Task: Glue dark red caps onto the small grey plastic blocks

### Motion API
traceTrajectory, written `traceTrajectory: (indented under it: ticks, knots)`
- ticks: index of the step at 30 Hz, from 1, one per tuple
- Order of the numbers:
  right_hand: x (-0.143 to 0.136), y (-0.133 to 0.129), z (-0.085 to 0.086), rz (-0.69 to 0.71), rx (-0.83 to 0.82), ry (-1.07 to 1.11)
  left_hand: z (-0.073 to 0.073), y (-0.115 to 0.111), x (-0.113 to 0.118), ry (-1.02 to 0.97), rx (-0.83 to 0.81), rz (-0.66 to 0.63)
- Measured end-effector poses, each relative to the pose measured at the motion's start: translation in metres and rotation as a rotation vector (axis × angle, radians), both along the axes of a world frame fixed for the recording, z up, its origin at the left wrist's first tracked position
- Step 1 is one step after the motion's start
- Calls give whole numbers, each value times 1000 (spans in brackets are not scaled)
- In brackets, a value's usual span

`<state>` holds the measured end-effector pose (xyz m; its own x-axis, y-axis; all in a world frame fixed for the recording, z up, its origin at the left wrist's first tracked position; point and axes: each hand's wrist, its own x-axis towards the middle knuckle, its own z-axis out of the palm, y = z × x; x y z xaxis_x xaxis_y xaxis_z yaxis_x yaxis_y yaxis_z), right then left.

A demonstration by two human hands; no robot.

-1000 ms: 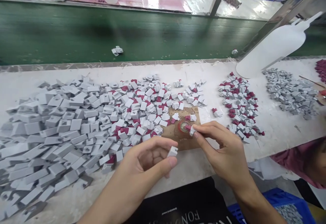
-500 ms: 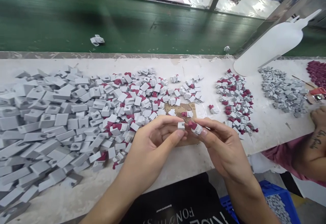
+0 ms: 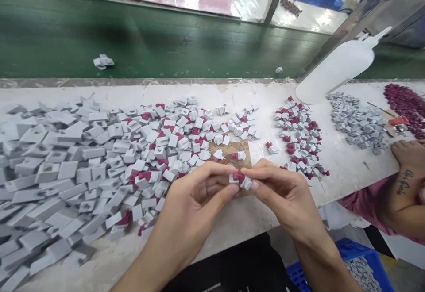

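Observation:
Between my fingertips, a small grey block touches a maroon-and-grey piece (image 3: 245,181). My left hand (image 3: 195,208) pinches the grey block at its left side, thumb below and index finger above. My right hand (image 3: 285,194) closes thumb and index finger on the maroon-and-grey piece. Just behind the fingers lies a brown board (image 3: 245,148), with a maroon-and-grey piece (image 3: 238,155) and a small grey part (image 3: 218,154) on it. To the left spreads a large heap of grey blocks (image 3: 66,168), mixed with maroon parts toward its right side.
A white bottle (image 3: 338,68) leans at the back right near a pile of joined pieces (image 3: 299,137), a grey pile (image 3: 358,121) and a maroon pile (image 3: 405,106). Another person's forearm (image 3: 403,190) rests at right. A blue crate (image 3: 375,261) stands below the table (image 3: 265,214).
The grey block and the maroon-and-grey piece, apart before, have come together between my fingers. The whole view has shifted slightly, with the table's contents now further left and mostly lower.

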<state>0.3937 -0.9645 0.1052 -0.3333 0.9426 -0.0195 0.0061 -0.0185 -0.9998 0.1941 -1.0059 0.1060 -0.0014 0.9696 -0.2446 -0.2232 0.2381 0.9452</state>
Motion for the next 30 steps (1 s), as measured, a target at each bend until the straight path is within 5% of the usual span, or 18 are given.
traceTrajectory:
  ticks: [4,7,9,12,15,18,24,30]
  knots:
    - [0,12,14,95,64,-23,13,9,-15,181,40,-75]
    - [1,51,28,208,133,-170,30,34,-36,473,193,-94]
    - [1,99,36,153,213,-351,42,62,-51,693,303,0]
    - [-4,191,39,-171,245,-795,52,121,-70,859,274,154]
    - [-10,275,31,-347,206,-938,47,185,-84,843,105,230]
    - [-16,323,15,-425,197,-996,33,237,-91,711,-53,333]
    - [-31,343,-5,-389,198,-917,13,289,-92,670,-199,350]
    - [-45,295,8,-181,337,-592,8,303,-100,777,-261,368]
